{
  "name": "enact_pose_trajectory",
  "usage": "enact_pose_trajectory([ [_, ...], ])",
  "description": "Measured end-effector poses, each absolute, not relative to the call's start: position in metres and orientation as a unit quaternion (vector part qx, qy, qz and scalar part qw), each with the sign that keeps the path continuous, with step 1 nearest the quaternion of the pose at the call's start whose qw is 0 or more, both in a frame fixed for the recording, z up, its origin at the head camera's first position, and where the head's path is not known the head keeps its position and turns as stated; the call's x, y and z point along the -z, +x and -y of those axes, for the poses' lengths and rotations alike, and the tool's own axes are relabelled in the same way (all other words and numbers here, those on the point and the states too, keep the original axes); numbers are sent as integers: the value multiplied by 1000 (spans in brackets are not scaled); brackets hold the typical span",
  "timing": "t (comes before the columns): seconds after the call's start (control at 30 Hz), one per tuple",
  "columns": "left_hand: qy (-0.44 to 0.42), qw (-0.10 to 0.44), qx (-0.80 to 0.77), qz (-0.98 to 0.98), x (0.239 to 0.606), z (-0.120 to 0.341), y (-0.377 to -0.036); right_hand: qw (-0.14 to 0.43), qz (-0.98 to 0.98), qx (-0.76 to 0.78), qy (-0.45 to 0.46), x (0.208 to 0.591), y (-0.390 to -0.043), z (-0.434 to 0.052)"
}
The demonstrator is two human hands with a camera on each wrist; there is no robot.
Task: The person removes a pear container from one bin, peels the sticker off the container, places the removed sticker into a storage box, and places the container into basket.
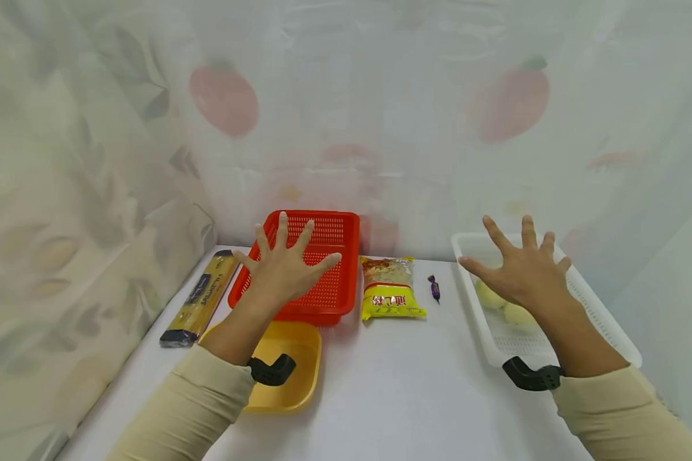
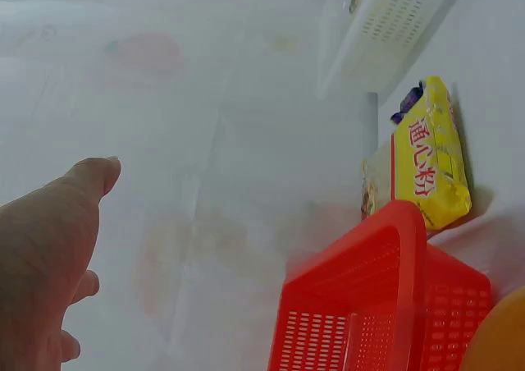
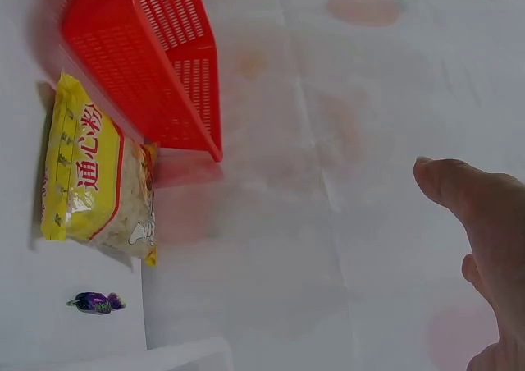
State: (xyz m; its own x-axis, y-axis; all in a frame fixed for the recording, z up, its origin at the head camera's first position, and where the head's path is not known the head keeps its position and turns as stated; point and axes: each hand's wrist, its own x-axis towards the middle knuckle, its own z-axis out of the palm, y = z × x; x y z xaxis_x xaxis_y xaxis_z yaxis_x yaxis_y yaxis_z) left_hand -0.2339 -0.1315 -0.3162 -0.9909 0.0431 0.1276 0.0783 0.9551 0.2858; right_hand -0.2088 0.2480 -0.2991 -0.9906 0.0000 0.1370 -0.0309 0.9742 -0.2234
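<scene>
My left hand (image 1: 282, 272) is raised with its fingers spread, holding nothing; in the head view it overlaps the red plastic basket (image 1: 346, 256). Spread out the same way, my right hand (image 1: 521, 275) overlaps the white basket (image 1: 596, 307), where pale yellow round items (image 1: 519, 314) lie partly hidden behind it. Between the two baskets lies a yellow bag of pasta (image 1: 391, 288), with a purple wrapped candy (image 1: 434, 289) just right of it. In the left wrist view the thumb (image 2: 94, 174) points away from the red basket (image 2: 418, 305).
A long pack of spaghetti (image 1: 202, 298) lies at the table's left edge. In front of the red basket stands a yellow bin (image 1: 308, 384), partly covered by the left forearm. Patterned curtains (image 1: 403, 115) hang behind and left of the white table (image 1: 403, 397).
</scene>
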Motion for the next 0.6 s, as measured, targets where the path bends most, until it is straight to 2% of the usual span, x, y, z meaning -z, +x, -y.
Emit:
enact_pose_trajectory([
  [0.6,-48,86,144,985,319,100,-220,84,990,-107,21,298,-203,-277],
])
